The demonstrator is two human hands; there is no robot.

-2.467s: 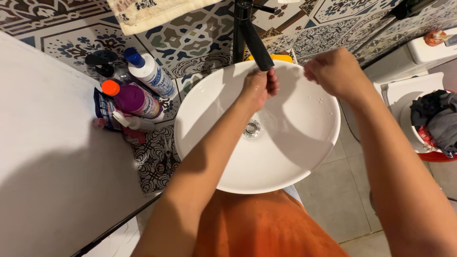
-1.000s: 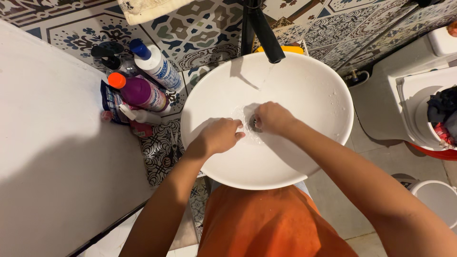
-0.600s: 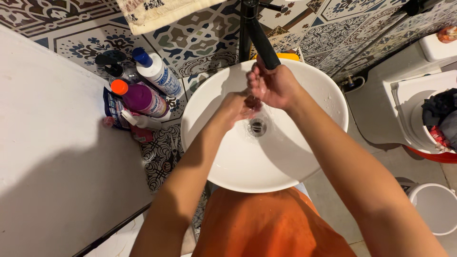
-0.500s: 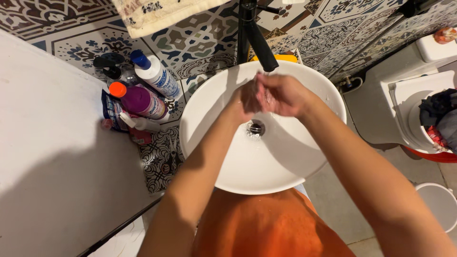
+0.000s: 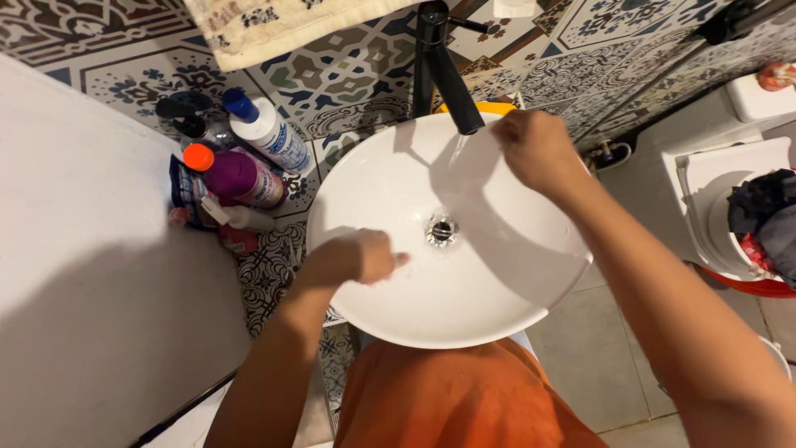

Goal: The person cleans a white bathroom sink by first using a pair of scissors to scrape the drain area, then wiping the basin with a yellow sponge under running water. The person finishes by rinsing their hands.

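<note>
A round white basin (image 5: 464, 319) sits below a black tap (image 5: 444, 70) from which a thin stream of water runs toward the drain (image 5: 441, 230). My left hand (image 5: 352, 259) lies low at the basin's left inner wall, fingers curled, fingertips touching the wet surface, nothing visible in it. My right hand (image 5: 535, 149) is raised at the basin's far right rim, just right of the spout, fingers closed loosely, nothing seen in it.
On the patterned tile counter left of the basin stand a white bottle with a blue cap (image 5: 264, 129), a purple bottle with an orange cap (image 5: 232, 174) and a dark pump bottle (image 5: 186, 116). A towel (image 5: 274, 25) hangs above. A white toilet (image 5: 721, 178) with clothes on it is at right.
My hands were rubbing together under the tap; now they have parted, the left dropping to the basin's left wall and the right moving up beside the spout.
</note>
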